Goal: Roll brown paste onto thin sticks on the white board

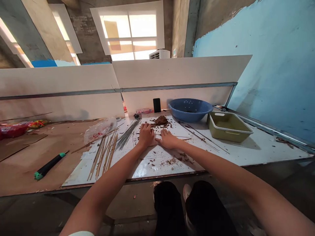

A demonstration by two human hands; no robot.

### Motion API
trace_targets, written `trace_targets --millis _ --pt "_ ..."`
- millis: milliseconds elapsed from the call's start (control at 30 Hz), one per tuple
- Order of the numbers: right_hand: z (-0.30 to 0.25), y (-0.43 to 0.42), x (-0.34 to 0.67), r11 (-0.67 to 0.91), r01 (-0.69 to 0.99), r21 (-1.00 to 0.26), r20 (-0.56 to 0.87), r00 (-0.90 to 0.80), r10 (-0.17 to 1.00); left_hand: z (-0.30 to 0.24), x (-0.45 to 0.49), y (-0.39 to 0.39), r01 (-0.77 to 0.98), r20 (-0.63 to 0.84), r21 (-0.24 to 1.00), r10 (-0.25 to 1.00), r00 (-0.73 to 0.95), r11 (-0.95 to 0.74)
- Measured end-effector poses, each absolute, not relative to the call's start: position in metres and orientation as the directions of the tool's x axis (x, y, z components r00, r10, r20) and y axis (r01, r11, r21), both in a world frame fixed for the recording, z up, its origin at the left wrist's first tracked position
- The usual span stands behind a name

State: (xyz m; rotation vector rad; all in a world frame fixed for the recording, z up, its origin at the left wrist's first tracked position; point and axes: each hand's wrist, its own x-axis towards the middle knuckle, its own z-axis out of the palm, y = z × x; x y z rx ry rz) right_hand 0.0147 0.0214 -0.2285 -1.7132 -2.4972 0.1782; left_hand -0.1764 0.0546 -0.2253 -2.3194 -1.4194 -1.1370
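Observation:
Both my hands lie palm down side by side on the white board (152, 164) in front of me. My left hand (145, 134) and my right hand (168, 138) have their fingers stretched flat, pressing on the surface; whatever is under them is hidden. Just beyond the fingertips sits a small heap of brown paste (161, 121). Brown crumbs (177, 159) are scattered on the board near my wrists. A thin stick (183, 138) pokes out to the right of my right hand.
Several coated brown sticks (104, 155) and a bundle of thin grey sticks (128, 133) lie left of my hands. A blue basin (190, 109), an olive tray (228, 126), a black phone (157, 105), a plastic bag (99, 129) and a green-tipped black tool (49, 165) surround them.

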Motion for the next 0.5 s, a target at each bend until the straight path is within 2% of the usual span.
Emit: trace_targets --millis 100,200,367,500 --pt "-0.241 -0.014 0.023 0.433 0.888 -0.156 0.044 -0.432 0.901 -0.225 -0.175 0.054 0.816 0.703 0.211 0.664 0.255 -0.538" --pt "-0.242 -0.029 0.025 0.437 0.889 -0.141 0.039 -0.436 0.899 -0.225 -0.174 0.052 0.808 0.715 0.209 0.65 0.258 -0.55" --pt "-0.232 -0.009 0.021 0.388 0.915 -0.107 0.067 -0.383 0.921 -0.224 -0.175 0.051 0.801 0.718 0.205 0.643 0.268 -0.562" --pt "-0.223 0.01 0.032 0.426 0.9 -0.093 0.098 -0.418 0.903 -0.226 -0.176 0.053 0.791 0.721 0.199 0.633 0.281 -0.578"
